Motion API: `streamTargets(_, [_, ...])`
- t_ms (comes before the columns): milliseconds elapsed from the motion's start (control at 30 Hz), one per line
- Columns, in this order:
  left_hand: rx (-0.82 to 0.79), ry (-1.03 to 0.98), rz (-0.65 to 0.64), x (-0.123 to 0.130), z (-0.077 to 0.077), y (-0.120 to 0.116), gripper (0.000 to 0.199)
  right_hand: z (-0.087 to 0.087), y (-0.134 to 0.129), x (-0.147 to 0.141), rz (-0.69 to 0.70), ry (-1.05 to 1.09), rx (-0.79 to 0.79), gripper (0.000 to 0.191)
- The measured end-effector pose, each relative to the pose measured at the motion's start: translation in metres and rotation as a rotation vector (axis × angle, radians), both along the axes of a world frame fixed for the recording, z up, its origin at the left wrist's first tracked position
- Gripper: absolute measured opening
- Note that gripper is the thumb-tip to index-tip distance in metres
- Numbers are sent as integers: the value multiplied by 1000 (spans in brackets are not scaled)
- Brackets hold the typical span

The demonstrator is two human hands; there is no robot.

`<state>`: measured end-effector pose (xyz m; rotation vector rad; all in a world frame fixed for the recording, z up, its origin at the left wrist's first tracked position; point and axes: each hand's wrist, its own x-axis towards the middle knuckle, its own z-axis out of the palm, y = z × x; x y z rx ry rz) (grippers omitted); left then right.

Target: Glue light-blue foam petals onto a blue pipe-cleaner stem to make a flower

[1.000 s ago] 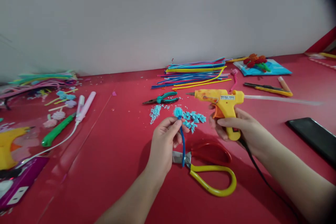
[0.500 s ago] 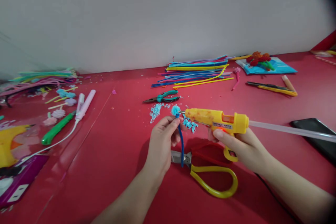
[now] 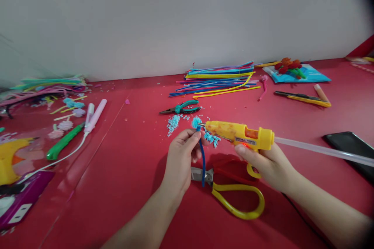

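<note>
Between the thumb and fingers of my left hand point(image 3: 184, 149) is a dark blue pipe cleaner point(image 3: 203, 163), hanging downward and topped by a fluffy light blue flower head point(image 3: 196, 122). My right hand point(image 3: 267, 161) is wrapped round a yellow hot glue gun point(image 3: 230, 130), its red light lit. The gun's metal nozzle meets the base of the flower head, or lies just in front of it. A clear glue stick point(image 3: 318, 148) sticks out of the back. Beneath the hands lie scissors point(image 3: 239, 202) with one yellow and one red handle. Cut light blue pieces point(image 3: 212, 139) lie behind the nozzle.
Pliers point(image 3: 181, 107) and light blue fluff point(image 3: 173, 124) lie beyond my hands. Bundled pipe cleaners point(image 3: 219, 79) rest near the wall. To the right are a utility knife point(image 3: 304, 98) and a phone point(image 3: 350, 151); to the left, a green-handled cutter point(image 3: 64, 142) and a purple power strip point(image 3: 29, 198).
The glue gun's rear has shifted slightly left and tilted down a little, while its nozzle stays at the flower base. My left hand and the flower have barely moved.
</note>
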<state>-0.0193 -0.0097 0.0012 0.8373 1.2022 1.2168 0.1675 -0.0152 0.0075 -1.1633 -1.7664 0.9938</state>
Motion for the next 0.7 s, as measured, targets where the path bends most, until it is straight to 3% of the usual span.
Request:
streamTargets(367, [9, -9, 0, -1, -2, 0, 16, 3, -1, -1, -15, -2, 2, 24])
streamTargets(500, [13, -108, 41, -2, -5, 1, 13, 0, -2, 0, 11, 144, -119, 19])
streamTargets(600, [21, -236, 87, 1, -4, -1, 6, -2, 1, -4, -49, 323, -148, 28])
streamTargets(700, [31, -300, -35, 10, 0, -10, 1, -3, 4, -14, -155, 425, -160, 38])
